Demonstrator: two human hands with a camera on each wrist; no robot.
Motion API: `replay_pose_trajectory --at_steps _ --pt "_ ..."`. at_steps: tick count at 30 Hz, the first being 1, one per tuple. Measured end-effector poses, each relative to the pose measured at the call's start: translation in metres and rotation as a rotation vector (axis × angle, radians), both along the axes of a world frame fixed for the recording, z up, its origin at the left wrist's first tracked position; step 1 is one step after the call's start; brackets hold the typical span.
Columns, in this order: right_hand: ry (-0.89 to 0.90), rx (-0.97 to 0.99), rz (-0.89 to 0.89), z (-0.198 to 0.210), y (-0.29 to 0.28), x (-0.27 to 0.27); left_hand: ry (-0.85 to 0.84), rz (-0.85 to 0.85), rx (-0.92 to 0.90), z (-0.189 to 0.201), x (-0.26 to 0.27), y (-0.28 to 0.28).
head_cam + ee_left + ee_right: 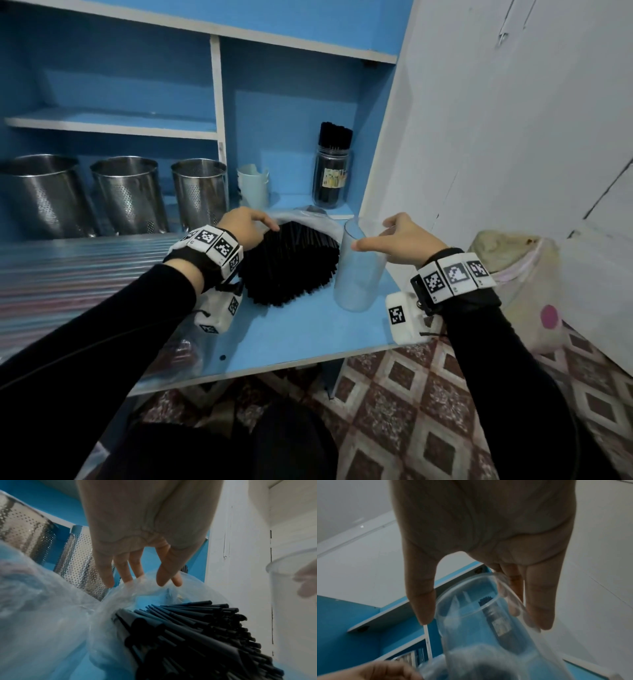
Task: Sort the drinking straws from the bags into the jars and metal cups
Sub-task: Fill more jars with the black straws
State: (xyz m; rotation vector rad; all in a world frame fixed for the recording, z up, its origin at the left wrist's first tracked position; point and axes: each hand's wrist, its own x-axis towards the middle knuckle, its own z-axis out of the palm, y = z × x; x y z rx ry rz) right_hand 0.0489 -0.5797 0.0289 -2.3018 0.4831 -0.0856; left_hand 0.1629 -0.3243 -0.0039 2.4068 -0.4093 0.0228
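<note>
Straws (291, 263), all black, lie in a thick bundle half out of a clear bag (51, 615) just under my left hand (245, 228). My left fingers (106, 572) hang straight and loose, their tips at the crumpled mouth of the bag, gripping nothing. Just right of the bundle stands an empty clear jar (359, 263), and my right hand (402, 240) is at its rim, thumb (422, 601) on one side and fingers on the other, spread wide; whether they press the wall I cannot tell. Beyond my hands, on the blue shelf (298, 329), a filled jar (330, 178) of black straws stands upright. Beyond my left hand three metal cups (126, 195) stand in a row, and a stack of pale cups (253, 185) sits between them and the filled jar.
</note>
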Motion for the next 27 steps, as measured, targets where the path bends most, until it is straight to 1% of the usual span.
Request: replay_pose_trajectory --at_steps 4,5,6,7,10,11,12,13,14,15,16,19,20,23,27 --pt "0.054 -0.068 0.041 0.004 0.004 -0.004 -0.035 0.015 -0.105 -0.002 0.0 0.006" --pt "0.037 -0.098 0.048 0.007 0.006 -0.005 -0.034 0.014 -0.121 -0.003 0.0 0.008" --pt "-0.027 -0.126 0.045 0.01 0.01 -0.006 -0.032 0.012 -0.132 -0.003 0.001 0.009" --pt "-0.138 -0.157 0.037 0.015 0.016 -0.006 -0.031 0.012 -0.137 -0.003 0.002 0.011" --pt "-0.553 -0.229 0.045 0.028 0.043 0.001 -0.032 0.022 -0.14 -0.004 0.005 0.014" --pt "-0.653 -0.245 0.062 0.031 0.054 0.005 -0.031 0.022 -0.146 -0.004 0.006 0.015" --pt "-0.715 -0.25 0.086 0.032 0.066 0.009 -0.029 0.019 -0.152 -0.005 0.007 0.016" --pt "-0.736 -0.236 0.117 0.031 0.079 0.014 -0.029 0.017 -0.158 -0.005 0.008 0.016" --pt "-0.713 -0.208 0.156 0.028 0.091 0.02 -0.032 0.019 -0.166 -0.005 0.01 0.017" --pt "-0.649 -0.197 0.198 0.022 0.103 0.026 -0.04 0.022 -0.175 -0.004 0.011 0.018" --pt "-0.546 -0.217 0.244 0.014 0.113 0.033 -0.049 0.023 -0.185 -0.004 0.012 0.018" --pt "-0.132 -0.337 0.416 -0.017 0.14 0.053 -0.04 -0.001 -0.236 -0.003 0.013 0.019" --pt "-0.047 -0.372 0.454 -0.026 0.147 0.058 -0.034 -0.008 -0.254 -0.003 0.013 0.019" --pt "0.064 -0.427 0.484 -0.049 0.164 0.069 -0.034 -0.022 -0.254 -0.002 0.015 0.021" --pt "0.153 -0.592 0.485 -0.064 0.167 0.08 -0.02 -0.013 -0.217 -0.005 0.017 0.027"
